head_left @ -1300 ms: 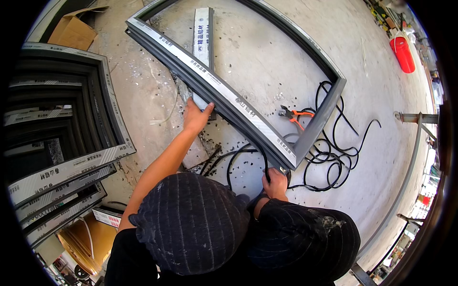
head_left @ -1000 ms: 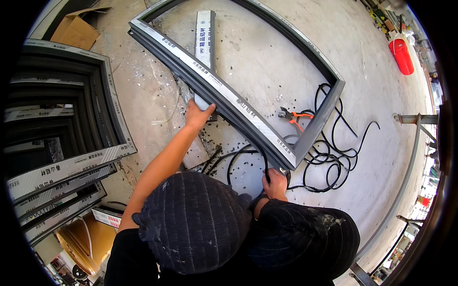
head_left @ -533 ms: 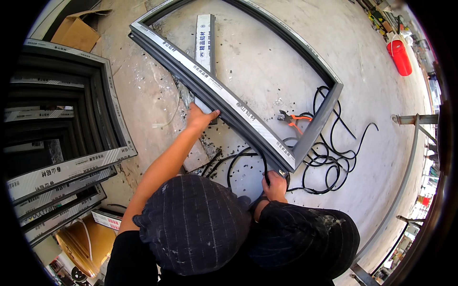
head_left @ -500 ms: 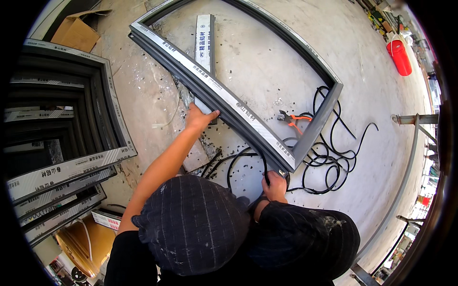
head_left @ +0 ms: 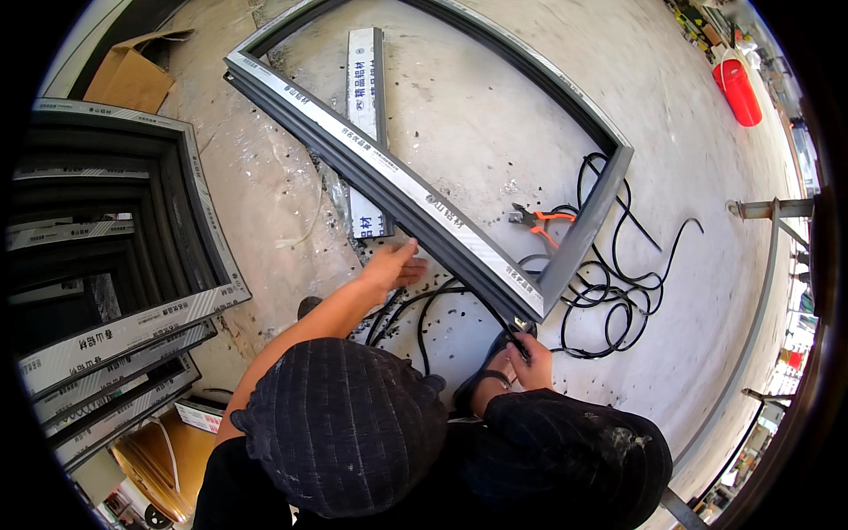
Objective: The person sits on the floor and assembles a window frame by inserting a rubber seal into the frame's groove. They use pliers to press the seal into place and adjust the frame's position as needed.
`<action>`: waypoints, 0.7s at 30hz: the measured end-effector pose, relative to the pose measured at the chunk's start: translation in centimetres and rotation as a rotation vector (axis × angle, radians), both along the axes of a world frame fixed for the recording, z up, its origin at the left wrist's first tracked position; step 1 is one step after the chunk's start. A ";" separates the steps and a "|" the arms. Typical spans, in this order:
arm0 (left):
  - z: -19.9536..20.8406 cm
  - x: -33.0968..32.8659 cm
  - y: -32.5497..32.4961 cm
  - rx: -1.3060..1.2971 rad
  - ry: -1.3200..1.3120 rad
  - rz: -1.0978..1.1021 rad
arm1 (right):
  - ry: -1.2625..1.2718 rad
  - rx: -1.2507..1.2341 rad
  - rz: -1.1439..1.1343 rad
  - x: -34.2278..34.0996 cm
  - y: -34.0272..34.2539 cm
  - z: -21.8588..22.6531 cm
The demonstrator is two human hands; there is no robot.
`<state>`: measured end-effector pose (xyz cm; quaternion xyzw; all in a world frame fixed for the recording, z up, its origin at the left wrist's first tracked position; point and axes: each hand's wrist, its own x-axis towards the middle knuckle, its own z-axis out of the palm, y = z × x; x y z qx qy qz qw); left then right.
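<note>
A dark grey metal frame (head_left: 380,172) with printed white film lies slanted before me, its near side raised off the floor. My left hand (head_left: 395,268) is just below that near side, fingers stretched and thumb up, holding nothing; whether the thumb touches the frame I cannot tell. At the frame's nearest corner my right hand (head_left: 531,362) is closed around a black rubber strip (head_left: 493,311), which runs along the frame's edge. More of the strip loops on the floor beneath. A film-covered profile offcut (head_left: 364,110) lies under the frame's near side.
Orange-handled pliers (head_left: 541,221) lie inside the frame, near coils of black strip (head_left: 609,296). Stacked frames (head_left: 132,322) stand at left, below a cardboard box (head_left: 132,79). A red bucket (head_left: 738,93) is at far right. Dark crumbs litter the floor; my knees are close in front.
My left hand has drawn back toward me, off the offcut and the frame's side. My right hand has shifted slightly right and nearer, with the black strip in it.
</note>
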<state>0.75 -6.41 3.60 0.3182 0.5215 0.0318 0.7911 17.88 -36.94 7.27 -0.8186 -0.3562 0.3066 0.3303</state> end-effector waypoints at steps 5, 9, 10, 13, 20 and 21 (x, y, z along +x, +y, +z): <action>-0.7 0.9 0.8 -0.117 -0.103 0.087 | 0.015 0.002 -0.080 1.2 -1.2 1.7; 0.0 1.7 0.9 -0.117 -0.079 0.169 | 0.080 -0.036 -0.116 1.4 -1.1 1.4; 0.2 1.8 0.9 -0.109 -0.064 0.190 | 0.086 -0.038 -0.113 1.5 -1.0 1.2; -0.2 1.6 1.3 -0.160 -0.090 0.234 | 0.263 -0.047 -0.144 1.8 -1.0 1.0; -1.6 2.2 1.6 -0.116 -0.052 0.253 | 1.196 -0.249 0.090 3.8 0.8 6.4; -1.3 2.8 1.6 -0.090 -0.020 0.238 | 1.181 -0.121 0.218 4.1 0.8 6.4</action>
